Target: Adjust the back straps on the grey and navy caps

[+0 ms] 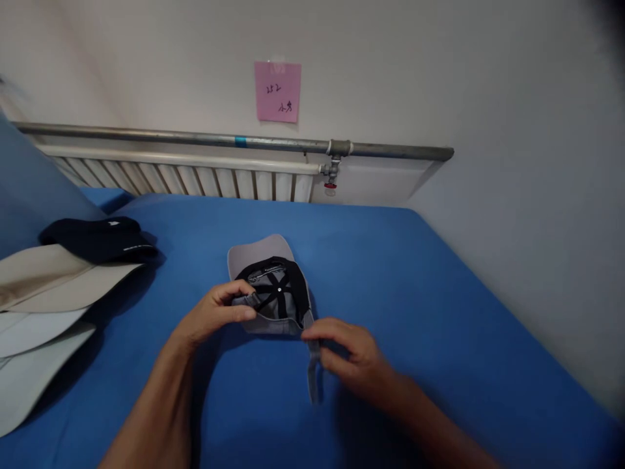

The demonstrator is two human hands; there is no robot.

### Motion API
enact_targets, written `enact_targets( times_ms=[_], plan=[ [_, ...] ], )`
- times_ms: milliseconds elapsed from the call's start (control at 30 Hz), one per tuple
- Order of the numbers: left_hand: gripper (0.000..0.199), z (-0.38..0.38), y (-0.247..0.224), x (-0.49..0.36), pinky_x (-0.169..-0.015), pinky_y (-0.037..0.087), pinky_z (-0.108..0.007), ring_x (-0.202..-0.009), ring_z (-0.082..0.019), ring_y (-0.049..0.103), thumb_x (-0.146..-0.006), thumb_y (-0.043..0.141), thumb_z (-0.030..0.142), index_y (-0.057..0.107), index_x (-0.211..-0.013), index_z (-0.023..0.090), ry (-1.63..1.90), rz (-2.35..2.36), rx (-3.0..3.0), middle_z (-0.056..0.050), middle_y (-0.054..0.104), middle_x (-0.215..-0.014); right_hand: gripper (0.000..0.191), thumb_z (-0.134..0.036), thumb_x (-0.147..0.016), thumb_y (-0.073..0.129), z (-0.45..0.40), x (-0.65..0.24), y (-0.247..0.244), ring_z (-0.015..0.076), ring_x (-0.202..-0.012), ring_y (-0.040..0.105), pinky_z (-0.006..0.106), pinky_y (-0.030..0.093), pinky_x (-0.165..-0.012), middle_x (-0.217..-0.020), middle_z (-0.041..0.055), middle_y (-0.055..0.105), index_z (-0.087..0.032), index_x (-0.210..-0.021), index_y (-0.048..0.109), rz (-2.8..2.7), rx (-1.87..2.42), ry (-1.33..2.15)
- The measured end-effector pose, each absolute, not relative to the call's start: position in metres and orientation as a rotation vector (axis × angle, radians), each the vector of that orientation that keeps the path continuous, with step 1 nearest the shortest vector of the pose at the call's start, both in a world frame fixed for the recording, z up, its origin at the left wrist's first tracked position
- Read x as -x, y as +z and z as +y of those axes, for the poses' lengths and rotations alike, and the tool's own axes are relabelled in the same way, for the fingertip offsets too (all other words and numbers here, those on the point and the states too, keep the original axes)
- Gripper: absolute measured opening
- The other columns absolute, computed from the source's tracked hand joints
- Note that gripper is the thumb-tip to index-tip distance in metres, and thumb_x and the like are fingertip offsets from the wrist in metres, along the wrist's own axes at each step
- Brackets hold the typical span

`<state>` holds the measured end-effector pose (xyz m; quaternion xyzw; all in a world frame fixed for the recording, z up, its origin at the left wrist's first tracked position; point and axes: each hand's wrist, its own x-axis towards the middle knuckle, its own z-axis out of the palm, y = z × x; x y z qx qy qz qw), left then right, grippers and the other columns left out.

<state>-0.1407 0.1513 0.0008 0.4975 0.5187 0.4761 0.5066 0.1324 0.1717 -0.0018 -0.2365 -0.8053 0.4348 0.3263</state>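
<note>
A grey cap [261, 251] lies upside down on the blue cloth, its brim pointing away from me and its dark inside with black seam bands facing up. My left hand [219, 311] pinches the left back edge of the cap between thumb and fingers. At the right back edge my right hand [344, 348] grips the base of the cap's grey strap [313, 378]. The strap's loose end hangs down below the right fingers, toward me.
On the left several caps lie overlapped: a navy one [97, 240], a beige one [73, 286] and pale ones [41, 371]. Behind the blue surface [366, 247] stand a white radiator [224, 182] and a metal pipe [400, 151]. A pink note [278, 92] hangs on the wall.
</note>
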Motion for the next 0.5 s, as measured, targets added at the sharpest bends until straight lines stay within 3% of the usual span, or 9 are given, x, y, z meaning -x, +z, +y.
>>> enact_targets(
  times_ms=[100,233,333,433,500],
  plan=[
    [0.019,0.15,0.0,0.142,-0.059,0.042,-0.021,-0.063,-0.012,0.051,-0.065,0.077,0.033,0.067,-0.07,0.018,1.171,1.231,-1.184,0.002,0.06,-0.068,0.021,-0.016,-0.087,0.053,0.165,-0.13,0.003,0.0165,-0.089,0.062,0.031,0.053,-0.078,-0.097,0.0069,0.065,-0.021,-0.102,0.066,-2.286,0.502,0.723],
    [0.021,0.151,-0.002,0.144,-0.058,0.04,-0.02,-0.063,-0.01,0.05,-0.068,0.078,0.034,0.065,-0.074,0.019,1.207,1.183,-1.153,0.003,0.059,-0.07,0.014,-0.011,-0.084,0.055,0.156,-0.125,0.019,0.0263,-0.113,0.052,0.046,0.045,-0.093,-0.121,0.0123,0.057,-0.019,-0.091,0.064,-2.37,0.411,0.369],
    [0.019,0.151,-0.003,0.145,-0.056,0.038,-0.019,-0.06,-0.009,0.047,-0.067,0.078,0.033,0.065,-0.073,0.02,1.27,1.212,-1.11,0.005,0.056,-0.067,0.017,-0.008,-0.084,0.051,0.155,-0.113,0.036,0.0214,-0.106,0.057,0.041,0.045,-0.095,-0.113,0.0112,0.063,-0.018,-0.094,0.061,-2.354,0.231,0.573],
    [0.017,0.151,-0.003,0.148,-0.057,0.038,-0.018,-0.062,-0.008,0.049,-0.066,0.079,0.032,0.068,-0.074,0.021,1.344,1.252,-1.051,0.005,0.06,-0.07,0.021,-0.009,-0.087,0.048,0.161,-0.095,0.051,0.0131,-0.078,0.06,0.028,0.05,-0.078,-0.085,0.0032,0.067,-0.018,-0.1,0.061,-2.274,0.203,0.921],
    [0.018,0.151,-0.003,0.151,-0.06,0.039,-0.018,-0.064,-0.009,0.051,-0.065,0.08,0.032,0.07,-0.076,0.022,1.375,1.251,-1.017,0.004,0.062,-0.073,0.017,-0.015,-0.089,0.05,0.169,-0.08,0.055,0.0105,-0.068,0.057,0.023,0.048,-0.066,-0.078,0.0,0.064,-0.019,-0.098,0.064,-2.186,0.322,1.143]
  ],
)
